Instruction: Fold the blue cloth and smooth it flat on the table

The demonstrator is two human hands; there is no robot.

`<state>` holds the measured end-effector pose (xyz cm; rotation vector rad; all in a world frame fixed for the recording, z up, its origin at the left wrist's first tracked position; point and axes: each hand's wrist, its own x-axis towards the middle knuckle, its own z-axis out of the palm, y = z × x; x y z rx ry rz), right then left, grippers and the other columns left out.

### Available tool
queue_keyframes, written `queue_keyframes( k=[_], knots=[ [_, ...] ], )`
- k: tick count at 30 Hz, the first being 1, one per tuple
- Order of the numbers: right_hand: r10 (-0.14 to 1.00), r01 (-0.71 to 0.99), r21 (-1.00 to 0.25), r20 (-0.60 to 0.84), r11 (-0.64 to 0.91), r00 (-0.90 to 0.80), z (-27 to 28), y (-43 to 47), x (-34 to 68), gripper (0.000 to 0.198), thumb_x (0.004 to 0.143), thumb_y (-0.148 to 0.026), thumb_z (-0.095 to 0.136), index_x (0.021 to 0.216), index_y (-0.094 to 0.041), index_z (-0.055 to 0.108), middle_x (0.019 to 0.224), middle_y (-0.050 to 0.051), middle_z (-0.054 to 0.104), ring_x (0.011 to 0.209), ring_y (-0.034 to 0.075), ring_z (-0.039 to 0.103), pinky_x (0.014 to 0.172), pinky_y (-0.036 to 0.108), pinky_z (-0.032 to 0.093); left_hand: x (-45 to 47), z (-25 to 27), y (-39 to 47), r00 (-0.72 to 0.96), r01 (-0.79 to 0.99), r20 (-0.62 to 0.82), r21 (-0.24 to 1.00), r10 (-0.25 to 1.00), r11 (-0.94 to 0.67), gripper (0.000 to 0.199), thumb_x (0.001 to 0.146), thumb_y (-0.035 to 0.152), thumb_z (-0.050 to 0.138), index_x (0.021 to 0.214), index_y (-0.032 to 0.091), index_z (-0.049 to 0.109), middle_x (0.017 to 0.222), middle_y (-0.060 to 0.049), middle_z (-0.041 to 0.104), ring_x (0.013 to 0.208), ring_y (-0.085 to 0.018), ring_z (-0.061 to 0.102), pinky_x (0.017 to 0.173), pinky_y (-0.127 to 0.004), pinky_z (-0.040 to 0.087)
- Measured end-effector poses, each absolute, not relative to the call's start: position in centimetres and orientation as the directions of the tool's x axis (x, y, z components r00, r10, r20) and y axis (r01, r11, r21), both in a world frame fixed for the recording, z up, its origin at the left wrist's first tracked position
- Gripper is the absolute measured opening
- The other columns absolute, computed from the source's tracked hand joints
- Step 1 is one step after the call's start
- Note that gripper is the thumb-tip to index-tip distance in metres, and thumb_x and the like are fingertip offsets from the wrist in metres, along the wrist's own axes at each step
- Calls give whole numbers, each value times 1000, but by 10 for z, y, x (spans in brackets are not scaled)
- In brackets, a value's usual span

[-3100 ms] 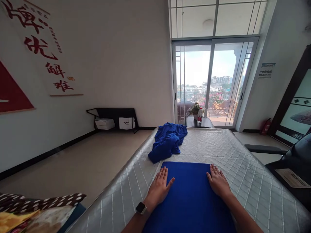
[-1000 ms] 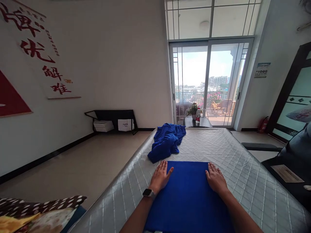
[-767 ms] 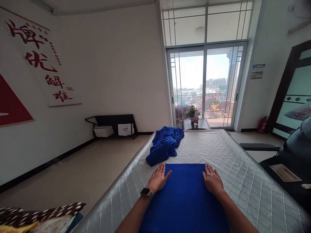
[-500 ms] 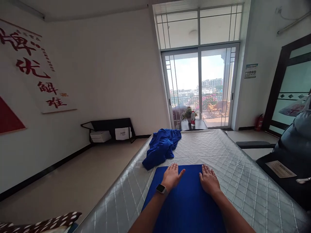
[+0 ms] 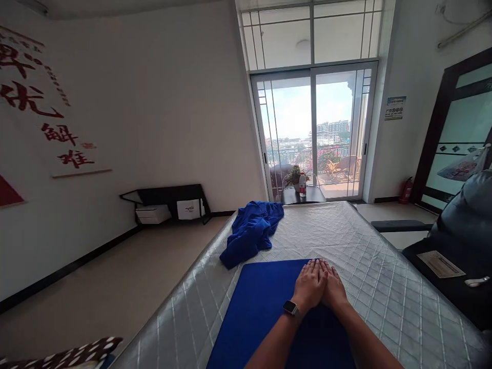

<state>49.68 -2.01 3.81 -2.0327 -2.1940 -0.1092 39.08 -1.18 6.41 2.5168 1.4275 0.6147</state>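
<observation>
A smooth, flat blue cloth [image 5: 265, 302], with straight edges like a folded garment, lies on the silvery quilted mattress [image 5: 388, 297]. Near its far right corner, my left hand [image 5: 310, 284] rests palm down with fingers stretched forward and a watch [image 5: 290, 307] on the wrist. My right hand [image 5: 333, 287] lies flat right beside it, the two touching, and the left partly covers the right thumb side. Neither hand grips anything. Beyond the flat cloth, to the left, sits a crumpled blue garment [image 5: 251, 233].
Past the mattress stands a small dark table [image 5: 317, 195] with a bottle [image 5: 302, 185] and a potted plant [image 5: 294, 177]. On the right is a dark chair [image 5: 467, 220] with a printed card [image 5: 441, 264] on it. A brown dotted pillow [image 5: 77, 353] shows at lower left.
My left hand has slid right across the flat blue cloth and now meets my right hand. My right hand stays at the far right corner. The view has turned slightly.
</observation>
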Motion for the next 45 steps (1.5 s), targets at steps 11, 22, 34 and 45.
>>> queue_keyframes(
  k=[11,22,34,45],
  knots=[
    [990,996,-33,117,82,-78,43,-22,498,63,92,-23,32,153,-11,24,161,9,16,148,23,17,120,41,15,389,62,-12,448,798,228,332,864,-502,72,100,54,8,150,10,36,155,-11,39,146,-22,26,121,-41,22],
    [993,995,-80,105,53,-45,48,-23,495,61,94,-23,26,154,-13,23,161,7,19,148,20,15,120,39,12,381,71,-16,451,801,194,342,871,-491,75,99,57,8,151,8,34,156,-12,35,147,-22,23,121,-41,20],
    [996,989,-146,90,25,-12,50,-19,494,61,98,-32,19,154,-10,22,160,8,21,148,19,16,119,40,13,356,66,-11,387,869,154,267,909,-416,77,98,55,1,152,8,31,159,-11,28,149,-21,17,122,-41,16],
    [997,980,-198,78,0,16,54,-20,492,65,97,-39,17,155,-10,21,160,7,22,148,20,16,120,40,12,281,64,-6,269,927,150,227,951,-298,81,96,64,6,152,11,31,158,-12,30,148,-23,21,121,-43,17]
  ],
)
